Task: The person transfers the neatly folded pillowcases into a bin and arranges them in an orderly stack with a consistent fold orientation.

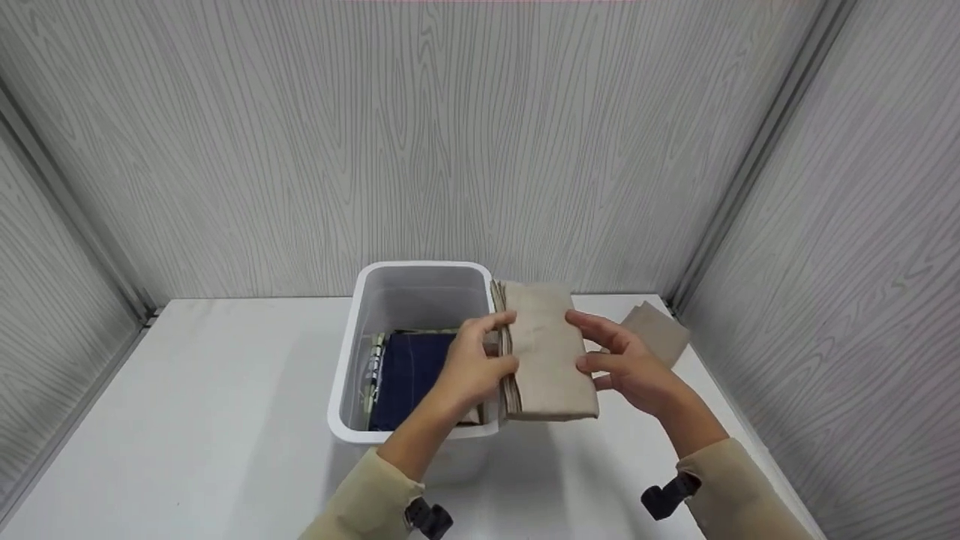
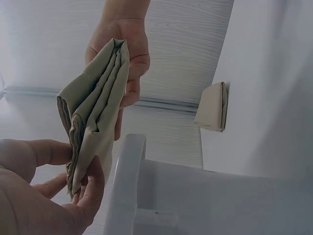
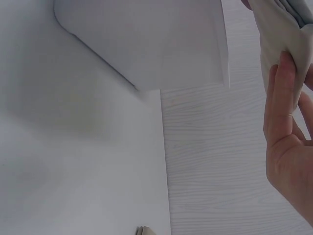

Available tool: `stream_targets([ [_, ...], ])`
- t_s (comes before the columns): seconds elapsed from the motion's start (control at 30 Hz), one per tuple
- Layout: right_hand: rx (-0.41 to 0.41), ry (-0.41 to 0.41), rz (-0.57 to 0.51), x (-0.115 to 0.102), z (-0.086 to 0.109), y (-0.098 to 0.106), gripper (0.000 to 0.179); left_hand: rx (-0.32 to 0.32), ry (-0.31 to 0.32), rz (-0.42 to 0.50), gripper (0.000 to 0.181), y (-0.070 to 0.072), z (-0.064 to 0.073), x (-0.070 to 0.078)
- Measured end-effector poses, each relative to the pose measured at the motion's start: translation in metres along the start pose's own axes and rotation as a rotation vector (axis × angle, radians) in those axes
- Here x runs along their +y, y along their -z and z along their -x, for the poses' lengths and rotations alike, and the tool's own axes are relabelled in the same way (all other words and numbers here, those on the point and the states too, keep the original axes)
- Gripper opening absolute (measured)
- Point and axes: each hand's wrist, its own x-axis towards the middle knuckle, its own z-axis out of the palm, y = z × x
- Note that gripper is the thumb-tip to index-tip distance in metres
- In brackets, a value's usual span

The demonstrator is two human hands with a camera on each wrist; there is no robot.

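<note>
Both hands hold a folded beige cloth (image 1: 546,349) in the air beside the right rim of a white bin (image 1: 346,360). The left hand (image 1: 474,360) pinches its layered left edge between thumb and fingers; the left wrist view shows several folds of the cloth (image 2: 95,105) there. At the opposite edge, the right hand (image 1: 626,364) grips with thumb and fingers. In the right wrist view, fingers of the right hand (image 3: 288,132) lie along the cloth's underside. Inside the bin lies a folded navy cloth (image 1: 411,375), with other folded cloths partly hidden around it.
A second folded beige cloth (image 1: 660,330) lies on the white table (image 1: 225,420) at the right, partly behind the right hand. Grey wood-grain panels (image 1: 420,135) close off the back and both sides. The bin's right wall stands close to the left hand.
</note>
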Motion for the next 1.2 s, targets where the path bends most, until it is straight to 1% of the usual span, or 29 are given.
stream_targets([
  [0.17, -0.005, -0.011, 0.004, -0.003, -0.006, -0.007, 0.072, -0.014, -0.004, 0.036, 0.061, 0.009, 0.004, 0.000],
  [0.37, -0.015, -0.011, 0.004, -0.005, -0.011, -0.014, 0.072, 0.000, -0.013, 0.005, 0.060, 0.018, 0.006, -0.001],
  [0.6, -0.032, -0.013, -0.002, -0.005, -0.020, -0.024, 0.071, 0.002, 0.004, 0.036, 0.061, 0.031, 0.005, -0.003],
  [0.77, -0.033, -0.010, 0.014, -0.006, -0.025, -0.032, 0.071, -0.018, 0.001, 0.055, 0.062, 0.043, 0.004, -0.007],
  [0.87, -0.038, -0.011, 0.049, -0.008, -0.029, -0.037, 0.071, -0.030, -0.004, 0.045, 0.062, 0.050, 0.005, -0.009],
  [1.03, -0.052, -0.012, 0.105, -0.011, -0.037, -0.046, 0.071, -0.026, -0.009, 0.014, 0.061, 0.060, 0.007, -0.009],
  [1.2, -0.054, -0.012, 0.108, -0.013, -0.043, -0.055, 0.072, -0.011, -0.011, -0.024, 0.060, 0.068, 0.007, -0.011],
])
